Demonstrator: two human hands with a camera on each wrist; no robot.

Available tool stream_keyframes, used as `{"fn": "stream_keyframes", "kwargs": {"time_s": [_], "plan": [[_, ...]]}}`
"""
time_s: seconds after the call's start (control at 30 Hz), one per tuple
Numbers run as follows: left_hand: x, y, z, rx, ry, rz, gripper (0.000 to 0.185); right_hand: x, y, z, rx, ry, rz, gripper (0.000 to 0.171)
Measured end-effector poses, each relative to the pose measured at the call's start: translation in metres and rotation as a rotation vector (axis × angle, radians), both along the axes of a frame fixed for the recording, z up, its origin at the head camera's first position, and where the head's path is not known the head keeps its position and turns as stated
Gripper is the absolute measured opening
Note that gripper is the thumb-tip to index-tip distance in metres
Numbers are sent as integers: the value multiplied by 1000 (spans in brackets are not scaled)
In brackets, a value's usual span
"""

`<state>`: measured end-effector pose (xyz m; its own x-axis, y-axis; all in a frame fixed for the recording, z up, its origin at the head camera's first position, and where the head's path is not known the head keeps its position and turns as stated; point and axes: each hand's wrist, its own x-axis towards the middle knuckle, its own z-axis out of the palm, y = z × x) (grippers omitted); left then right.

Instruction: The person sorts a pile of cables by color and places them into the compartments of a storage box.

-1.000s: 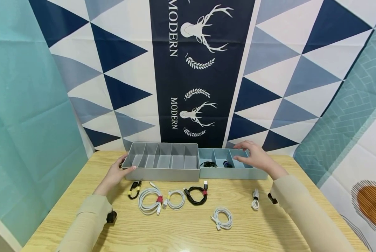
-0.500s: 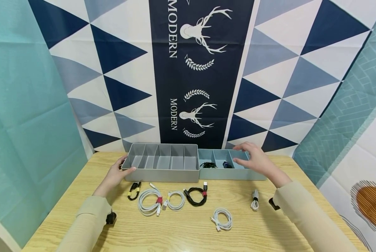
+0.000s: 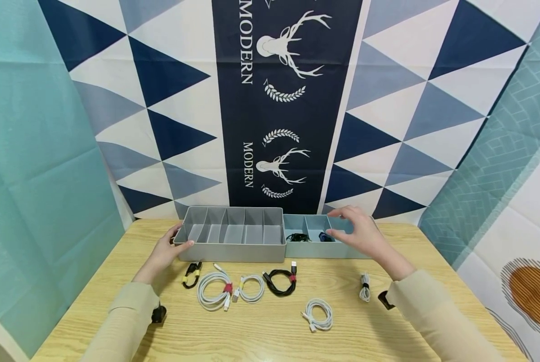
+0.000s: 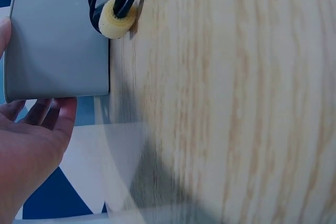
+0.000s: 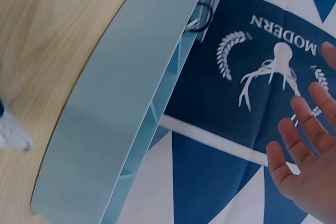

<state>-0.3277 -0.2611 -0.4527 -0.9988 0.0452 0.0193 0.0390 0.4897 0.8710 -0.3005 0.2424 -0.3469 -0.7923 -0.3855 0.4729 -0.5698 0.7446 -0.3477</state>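
The left hand (image 3: pixel 165 250) rests with relaxed fingers against the left end of the grey divided organizer (image 3: pixel 232 234). The right hand (image 3: pixel 362 232) hovers, fingers spread and holding nothing, over the light-blue tray (image 3: pixel 310 236) just beside it. Coiled cables (image 3: pixel 215 289) lie on the wooden table (image 3: pixel 261 332) in front of them.

Lettering on the backdrop
The dark blue banner (image 3: pixel 279 100) reads "MODERN" twice in white, each beside a stag emblem.

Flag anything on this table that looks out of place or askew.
Nothing stands out. The grey organiser and blue organiser sit side by side; the cables lie coiled and tied in front.
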Motion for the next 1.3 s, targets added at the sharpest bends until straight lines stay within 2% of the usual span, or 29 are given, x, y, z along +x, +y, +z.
{"fn": "stream_keyframes", "kwargs": {"time_s": [0.37,0.63,1.3], "plan": [[0,0,1,2,1,-6,83,16,-19,-1,-49,-26,12,40],[1,0,3,3,-10,-8,84,28,-34,-6,-55,-38,-38,39],[0,1,1,-7,-21,2,83,39,-62,-42,-125,21,5,40]]}}
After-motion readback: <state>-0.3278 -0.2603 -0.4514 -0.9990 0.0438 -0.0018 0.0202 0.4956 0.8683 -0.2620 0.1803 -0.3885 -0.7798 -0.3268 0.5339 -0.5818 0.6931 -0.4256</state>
